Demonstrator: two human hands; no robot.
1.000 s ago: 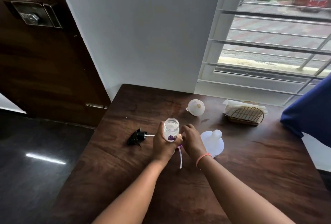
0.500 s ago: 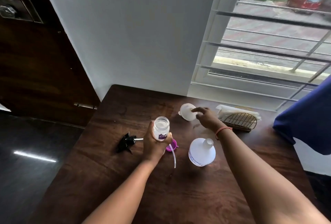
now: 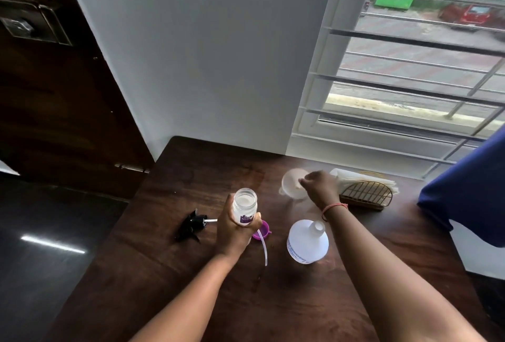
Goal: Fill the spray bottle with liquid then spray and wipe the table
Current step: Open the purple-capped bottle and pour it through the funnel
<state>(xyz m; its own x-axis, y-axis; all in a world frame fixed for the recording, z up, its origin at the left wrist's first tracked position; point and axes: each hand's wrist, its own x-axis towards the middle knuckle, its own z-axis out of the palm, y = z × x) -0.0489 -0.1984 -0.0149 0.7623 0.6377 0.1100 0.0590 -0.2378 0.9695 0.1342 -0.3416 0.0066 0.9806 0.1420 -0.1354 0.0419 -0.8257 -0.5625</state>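
Room: dark wooden door (image 3: 54,90) on the left, pale wall in the middle, barred window (image 3: 415,73) on the right with a green sign and a red car outside; any writing there is too small to read.
Table (image 3: 191,273): dark brown wood, set against the wall and window sill.
Spray head (image 3: 191,225): black, lying on its side near the table's left edge, its white stem pointing right; well apart from the bottle's mouth.
Left hand (image 3: 235,232): fingers curled round the spray bottle (image 3: 244,205), holding it upright, as it did half a second ago.
Spray bottle: clear, open at the top, with a purple label whose white lettering cannot be read.
Purple cap (image 3: 262,232): on the table just right of the left hand, with a thin clear tube (image 3: 263,248) running toward the viewer.
White bottle (image 3: 307,240): uncapped, standing between the arms; blue print on its label is illegible.
Funnel (image 3: 291,184): white, near the wall.
Right hand (image 3: 318,186): half a second ago only reaching with a finger out, now curled and pinching the funnel's spout.
Napkin holder (image 3: 366,195): gold wire, holding white napkins, right of that hand.
Blue cloth (image 3: 470,186): at the right edge.
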